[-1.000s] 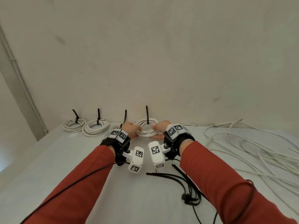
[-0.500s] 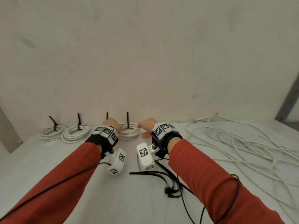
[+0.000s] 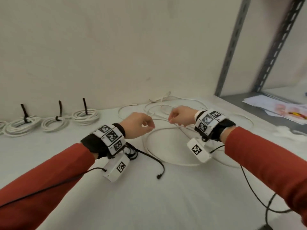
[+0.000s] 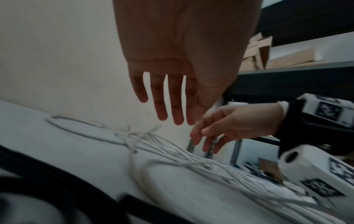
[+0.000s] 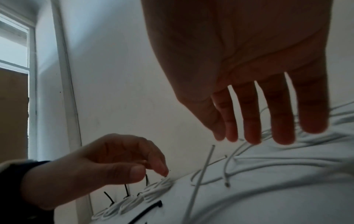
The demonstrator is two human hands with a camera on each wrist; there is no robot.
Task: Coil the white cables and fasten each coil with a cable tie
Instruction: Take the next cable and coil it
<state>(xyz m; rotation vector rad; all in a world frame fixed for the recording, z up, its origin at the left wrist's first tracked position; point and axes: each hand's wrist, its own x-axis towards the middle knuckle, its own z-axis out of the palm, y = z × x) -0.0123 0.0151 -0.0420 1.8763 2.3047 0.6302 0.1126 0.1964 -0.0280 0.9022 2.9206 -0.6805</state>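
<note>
Loose white cables (image 3: 164, 129) lie spread on the white table (image 3: 166, 205), right of centre. My left hand (image 3: 146, 128) hovers just above their left side with relaxed fingers and holds nothing; the left wrist view shows its fingers (image 4: 162, 106) straight over the cable pile (image 4: 191, 159). A little to the right, my right hand (image 3: 172, 118) hangs above the cables, fingers (image 5: 281, 121) extended and empty, near a cable end (image 5: 203, 168). Tied coils (image 3: 86, 115) with upright black ties sit along the wall at the left. Spare black cable ties (image 3: 162, 163) lie under my left wrist.
A grey metal shelf upright (image 3: 232, 47) stands at the back right, with papers (image 3: 274, 107) on the shelf beside it. A white wad (image 3: 285, 131) lies at the table's right edge. Black camera wires (image 3: 252, 188) trail from my wrists. The wall runs close behind the coils.
Both hands have let go of the coil by the wall and moved right to above the loose cables. The head view has swung right with them.
</note>
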